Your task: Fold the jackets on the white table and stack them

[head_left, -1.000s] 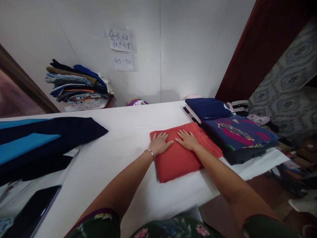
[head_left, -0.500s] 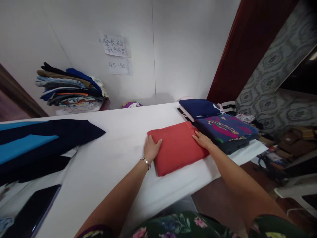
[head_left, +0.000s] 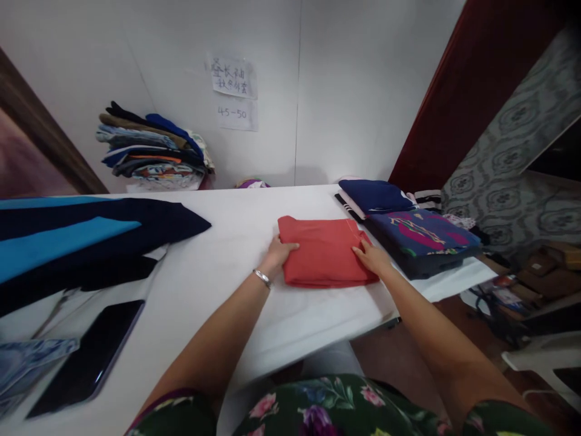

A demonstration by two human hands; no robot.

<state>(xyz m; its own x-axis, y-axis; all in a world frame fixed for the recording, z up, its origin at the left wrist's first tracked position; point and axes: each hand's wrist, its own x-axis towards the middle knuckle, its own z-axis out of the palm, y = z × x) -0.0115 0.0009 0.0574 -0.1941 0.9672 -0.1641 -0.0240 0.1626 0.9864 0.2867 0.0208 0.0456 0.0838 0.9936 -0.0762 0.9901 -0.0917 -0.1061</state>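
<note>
Left hand (head_left: 276, 257) and right hand (head_left: 374, 259) hold red cloth (head_left: 324, 251) by opposite sides, fingers closed on it; clothes stack (head_left: 424, 233) beside, on counter (head_left: 245, 215).

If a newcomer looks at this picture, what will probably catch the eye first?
Probably the folded red cloth near the middle of the white table, held at its two sides by the left hand and right hand. Next come the navy-and-blue garment lying at the left and the folded clothes at the right.
</note>
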